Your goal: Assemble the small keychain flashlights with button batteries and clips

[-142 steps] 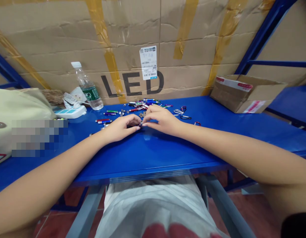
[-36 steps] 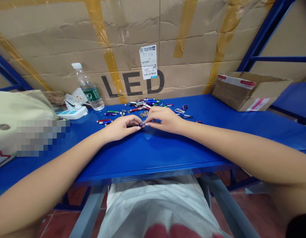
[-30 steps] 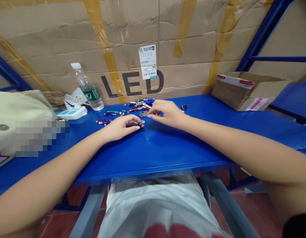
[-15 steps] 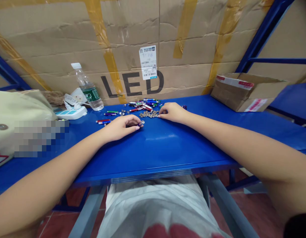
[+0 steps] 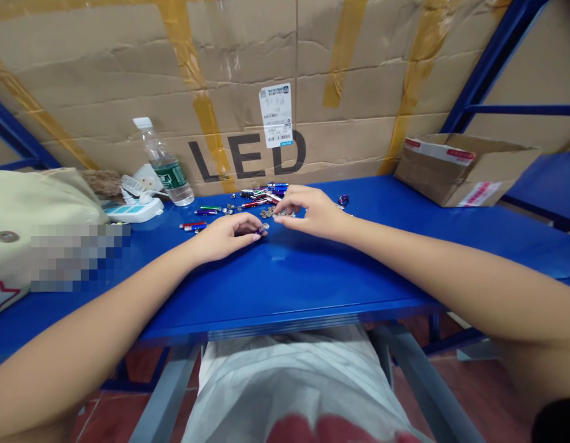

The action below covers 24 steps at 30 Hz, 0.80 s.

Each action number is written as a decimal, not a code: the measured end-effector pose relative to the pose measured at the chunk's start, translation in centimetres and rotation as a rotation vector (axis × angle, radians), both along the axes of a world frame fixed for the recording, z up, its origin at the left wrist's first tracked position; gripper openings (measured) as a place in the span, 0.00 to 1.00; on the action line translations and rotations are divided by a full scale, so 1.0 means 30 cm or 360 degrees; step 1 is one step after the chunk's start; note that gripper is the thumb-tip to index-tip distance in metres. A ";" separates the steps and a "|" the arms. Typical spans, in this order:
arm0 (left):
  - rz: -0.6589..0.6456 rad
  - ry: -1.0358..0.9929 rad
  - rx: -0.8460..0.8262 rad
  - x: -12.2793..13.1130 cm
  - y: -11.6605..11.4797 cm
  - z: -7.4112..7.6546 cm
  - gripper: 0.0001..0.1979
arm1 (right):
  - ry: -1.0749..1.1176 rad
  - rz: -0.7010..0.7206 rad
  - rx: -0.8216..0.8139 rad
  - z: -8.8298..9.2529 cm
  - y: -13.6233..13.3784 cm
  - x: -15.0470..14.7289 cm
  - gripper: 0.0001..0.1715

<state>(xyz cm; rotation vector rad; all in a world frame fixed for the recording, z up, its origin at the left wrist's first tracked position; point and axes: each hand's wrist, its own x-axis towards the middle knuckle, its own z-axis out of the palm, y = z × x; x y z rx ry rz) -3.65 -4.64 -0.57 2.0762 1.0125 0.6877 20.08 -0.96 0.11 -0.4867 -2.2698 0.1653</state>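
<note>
The left hand [image 5: 224, 232] curls low on the blue table [image 5: 285, 277], with its fingertips just beside a shiny metal bit [image 5: 265, 226]. I can't tell if it holds anything. The right hand [image 5: 315, 212] is a bit open, and its fingers touch a pile of tiny metal discs [image 5: 272, 213].

shelf [image 5: 285, 277]: glossy blue painted metal | penlights [image 5: 256, 203]: shiny metal | carton [image 5: 104, 104]: rough matt cardboard | bottle [image 5: 166, 165]: clear plastic

Small round metal discs [image 5: 269, 213] lie in a loose heap on the blue worktop [image 5: 285, 283], one sitting apart toward the front.
</note>
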 end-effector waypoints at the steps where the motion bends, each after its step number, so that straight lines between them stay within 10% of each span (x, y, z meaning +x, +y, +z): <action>1: -0.0001 -0.0010 -0.0004 0.000 0.000 0.000 0.18 | 0.0002 0.0054 0.0035 -0.001 -0.011 -0.010 0.09; 24: -0.0029 -0.0026 -0.0007 0.010 -0.008 0.009 0.16 | 0.0046 0.0219 0.0111 -0.047 0.001 -0.046 0.07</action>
